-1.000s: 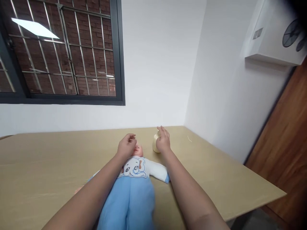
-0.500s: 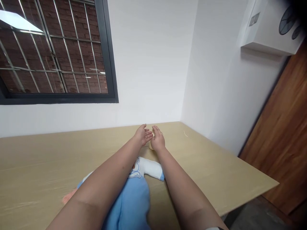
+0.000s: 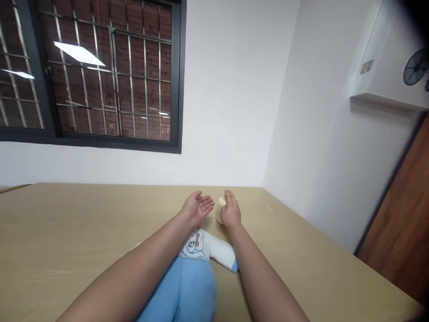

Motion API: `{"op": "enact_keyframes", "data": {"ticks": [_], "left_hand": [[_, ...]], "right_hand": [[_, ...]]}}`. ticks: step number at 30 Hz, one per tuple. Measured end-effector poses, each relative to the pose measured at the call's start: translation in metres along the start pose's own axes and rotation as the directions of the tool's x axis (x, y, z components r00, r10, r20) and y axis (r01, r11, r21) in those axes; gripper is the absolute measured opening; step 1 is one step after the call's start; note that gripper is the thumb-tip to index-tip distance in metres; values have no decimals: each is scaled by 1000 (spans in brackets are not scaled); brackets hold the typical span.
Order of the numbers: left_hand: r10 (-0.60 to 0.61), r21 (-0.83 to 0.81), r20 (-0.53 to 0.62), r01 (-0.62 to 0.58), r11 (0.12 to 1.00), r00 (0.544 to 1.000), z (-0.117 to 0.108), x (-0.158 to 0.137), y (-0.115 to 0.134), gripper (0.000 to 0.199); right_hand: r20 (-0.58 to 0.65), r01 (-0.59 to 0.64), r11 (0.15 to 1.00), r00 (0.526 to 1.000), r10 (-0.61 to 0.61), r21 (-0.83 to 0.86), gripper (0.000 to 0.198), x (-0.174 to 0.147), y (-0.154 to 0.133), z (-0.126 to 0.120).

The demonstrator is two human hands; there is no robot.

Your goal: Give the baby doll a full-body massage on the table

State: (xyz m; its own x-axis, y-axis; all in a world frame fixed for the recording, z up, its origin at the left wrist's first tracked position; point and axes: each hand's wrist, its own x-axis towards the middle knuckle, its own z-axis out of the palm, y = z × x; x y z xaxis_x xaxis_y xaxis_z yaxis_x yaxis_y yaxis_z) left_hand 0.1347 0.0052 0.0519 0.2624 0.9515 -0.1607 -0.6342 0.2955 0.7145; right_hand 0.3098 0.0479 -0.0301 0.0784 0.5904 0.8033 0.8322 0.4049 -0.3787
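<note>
My left hand (image 3: pixel 201 208) is open over the table, palm turned up and fingers stretched toward the right. Close beside it, my right hand (image 3: pixel 231 209) is wrapped round a pale yellow bottle-like container (image 3: pixel 220 211) with a rounded top. The hand covers part of this container, so its exact kind is unclear. Between my forearms lies a small blue and white outfit (image 3: pixel 194 286), filled out like a doll's body. It has a cartoon face on the chest and a white sleeve (image 3: pixel 219 251) with a blue cuff near my right wrist. My left forearm hides its other side.
The wooden table (image 3: pixel 83 232) runs back to a white wall (image 3: pixel 231 89). A thin pale strip (image 3: pixel 269 206) lies toward its right edge. A barred window (image 3: pixel 114 80) is at the upper left, and a brown wooden panel (image 3: pixel 398 214) stands at the right.
The head view has shifted, so the scene sits lower and farther right. My hands have moved slightly apart, and more of the pale yellow container and the cartoon face shows.
</note>
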Motion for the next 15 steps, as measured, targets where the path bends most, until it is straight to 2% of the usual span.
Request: {"op": "enact_keyframes", "data": {"ticks": [4, 6, 10, 13, 15], "left_hand": [[35, -107, -37, -39, 994, 999, -39, -33, 5, 29], [91, -155, -65, -100, 983, 994, -55, -45, 5, 26], [124, -212, -69, -136, 968, 990, -75, -58, 2, 22], [112, -229, -48, -120, 966, 993, -83, -59, 0, 24], [102, -233, -62, -114, 966, 993, -87, -56, -2, 24]], "right_hand": [[27, -30, 999, 999, 31, -38, 68, 0, -1, 1], [49, -42, 998, 998, 44, -44, 66, 0, 0, 0], [43, -14, 995, 999, 18, -94, 69, -1, -8, -3], [-7, -64, 984, 998, 63, -166, 66, -6, -35, -11], [81, -31, 992, 996, 41, -124, 63, -15, -65, -18]]}}
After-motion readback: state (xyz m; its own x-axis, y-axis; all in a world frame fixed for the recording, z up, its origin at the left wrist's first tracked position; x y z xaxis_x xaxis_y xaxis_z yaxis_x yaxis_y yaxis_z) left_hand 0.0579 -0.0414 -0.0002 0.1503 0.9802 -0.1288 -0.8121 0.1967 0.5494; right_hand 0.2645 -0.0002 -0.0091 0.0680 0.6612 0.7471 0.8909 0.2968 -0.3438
